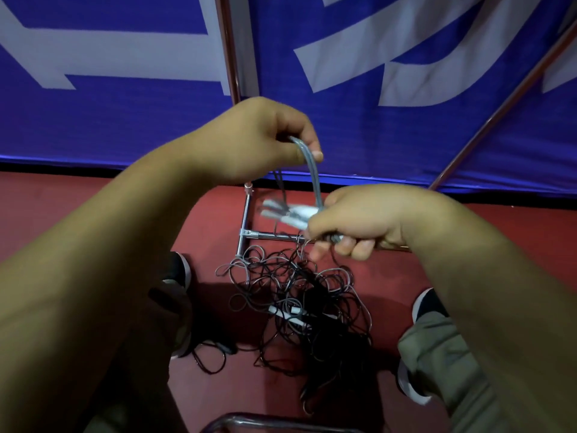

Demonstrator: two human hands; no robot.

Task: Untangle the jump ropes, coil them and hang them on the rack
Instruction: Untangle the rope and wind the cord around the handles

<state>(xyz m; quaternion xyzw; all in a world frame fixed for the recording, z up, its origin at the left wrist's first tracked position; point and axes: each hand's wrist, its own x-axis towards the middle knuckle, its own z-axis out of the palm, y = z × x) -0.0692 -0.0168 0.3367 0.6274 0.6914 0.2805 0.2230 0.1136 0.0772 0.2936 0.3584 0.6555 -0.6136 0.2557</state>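
Above the tangle (296, 295), a rope loop (313, 170) is pinched by the left hand (259, 142), handles (290, 214) gripped by the right hand (362, 220); coiling appears underway, another loop is needed.

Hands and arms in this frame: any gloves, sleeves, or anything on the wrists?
Nothing worn. The left hand and right hand are bare, with no gloves, rings or tape visible. The left forearm and right forearm are also bare as far as the frame shows, with no sleeves, watch or wristband in view.
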